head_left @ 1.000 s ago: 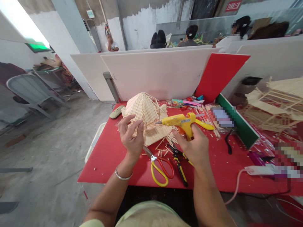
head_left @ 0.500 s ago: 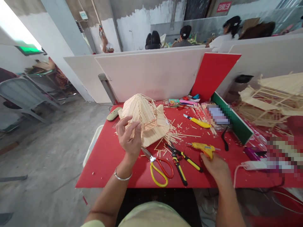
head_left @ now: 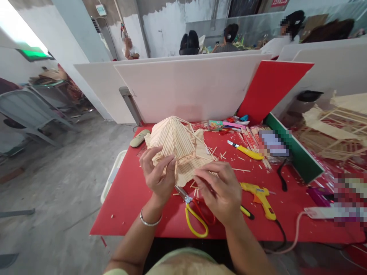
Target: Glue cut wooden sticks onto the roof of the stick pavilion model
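Observation:
A small house model of pale wooden sticks [head_left: 172,139], with a pointed roof and a slatted base, stands on the red table. My left hand [head_left: 159,177] is in front of its left side, thumb and fingers pinched; what they hold is too small to make out. At the model's front right corner my right hand [head_left: 222,189] is closed, thumb and fingertips together, and any small piece in them is hidden. Red-and-yellow-handled scissors [head_left: 189,202] lie between my wrists. A yellow glue gun [head_left: 259,194] rests on its side right of my right hand.
A yellow utility knife [head_left: 248,151] lies behind the glue gun, near bundled sticks [head_left: 252,137]. Pliers [head_left: 247,212] are mostly covered by my right hand. A green board [head_left: 295,152] and a larger stick model [head_left: 335,126] stand at right. White panels [head_left: 183,91] close the back.
My right hand has let go of the glue gun and moved left to the model's front, fingers now pinched. The left hand stays by the model. The view has shifted slightly.

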Available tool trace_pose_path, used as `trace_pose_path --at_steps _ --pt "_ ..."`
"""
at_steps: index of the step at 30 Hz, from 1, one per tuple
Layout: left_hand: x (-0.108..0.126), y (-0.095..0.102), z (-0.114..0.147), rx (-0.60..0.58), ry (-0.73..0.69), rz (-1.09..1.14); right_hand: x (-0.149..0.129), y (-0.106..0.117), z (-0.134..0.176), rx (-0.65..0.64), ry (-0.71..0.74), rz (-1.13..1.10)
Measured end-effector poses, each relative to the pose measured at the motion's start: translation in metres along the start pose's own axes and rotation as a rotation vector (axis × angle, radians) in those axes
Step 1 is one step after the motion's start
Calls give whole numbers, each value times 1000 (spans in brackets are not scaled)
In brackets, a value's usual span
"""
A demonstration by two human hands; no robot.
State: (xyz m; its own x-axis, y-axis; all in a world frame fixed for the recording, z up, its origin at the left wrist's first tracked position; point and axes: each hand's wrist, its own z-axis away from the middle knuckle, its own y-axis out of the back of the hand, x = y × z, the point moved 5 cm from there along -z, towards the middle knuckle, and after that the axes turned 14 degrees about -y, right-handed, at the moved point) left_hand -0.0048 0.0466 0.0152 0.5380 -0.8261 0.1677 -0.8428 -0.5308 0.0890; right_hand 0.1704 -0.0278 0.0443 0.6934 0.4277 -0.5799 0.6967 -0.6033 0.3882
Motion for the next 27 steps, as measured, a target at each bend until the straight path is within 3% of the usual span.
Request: trace_pose_path --at_steps 3,10,17,27 --pt "-3 0 -1 -19 -41 4 -13 -20 -16 14 27 -48" --pt "-9 0 3 3 -37 15 -8 -42 -25 19 27 -34" --pt "-11 2 8 45 -21 7 -3 -54 -23 171 64 -69" --pt "-10 4 8 35 33 29 6 -63 -23 144 47 -116"
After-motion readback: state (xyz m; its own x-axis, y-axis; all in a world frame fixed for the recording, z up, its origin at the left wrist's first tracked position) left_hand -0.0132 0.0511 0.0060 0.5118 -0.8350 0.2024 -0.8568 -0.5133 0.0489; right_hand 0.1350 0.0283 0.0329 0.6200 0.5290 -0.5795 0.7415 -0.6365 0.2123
